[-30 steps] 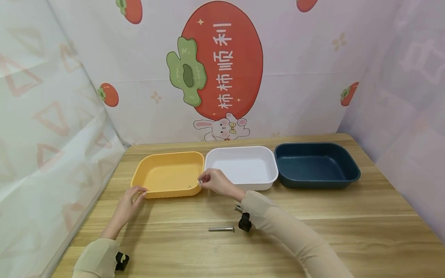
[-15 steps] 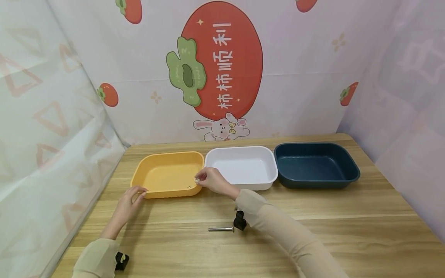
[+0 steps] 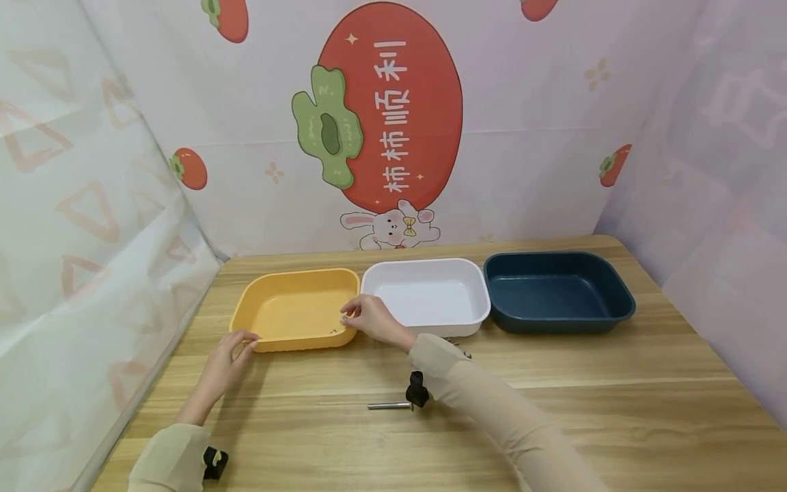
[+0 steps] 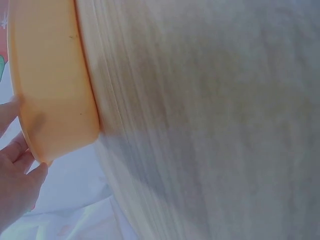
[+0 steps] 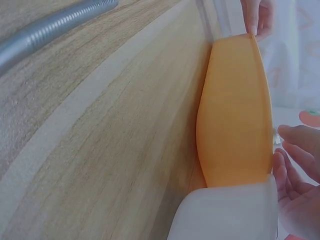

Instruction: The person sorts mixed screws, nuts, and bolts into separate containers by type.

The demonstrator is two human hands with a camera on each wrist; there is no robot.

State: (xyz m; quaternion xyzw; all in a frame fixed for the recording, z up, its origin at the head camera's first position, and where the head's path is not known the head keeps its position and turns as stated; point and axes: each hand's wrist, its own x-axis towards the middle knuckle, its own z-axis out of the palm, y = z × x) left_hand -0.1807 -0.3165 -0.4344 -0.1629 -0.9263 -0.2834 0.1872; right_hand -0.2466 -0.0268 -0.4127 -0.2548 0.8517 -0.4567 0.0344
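At the near left corner of the yellow tray (image 3: 295, 307), my left hand (image 3: 229, 359) pinches the rim; in the left wrist view its fingers (image 4: 36, 175) lie along the edge. My right hand (image 3: 376, 320) is over the tray's near right corner, pinching a small shiny metal piece (image 5: 276, 137) between thumb and fingertips. The piece is too small and covered to tell its kind. A small dark mark or item (image 3: 334, 331) shows inside the tray below that hand. A silver bolt (image 3: 389, 406) lies on the wooden table, nearer me.
Beside the yellow tray stand a white tray (image 3: 427, 331) and a dark blue tray (image 3: 562, 326), in one row. Small metal pieces (image 3: 459, 347) lie in front of the white tray, partly behind the right sleeve. A printed cloth (image 3: 529, 171) hangs behind the table.
My right hand has shifted a little left, farther over the yellow tray, with the small metal piece still pinched. Metal pieces now show beyond the right sleeve. The left hand stays on the rim.
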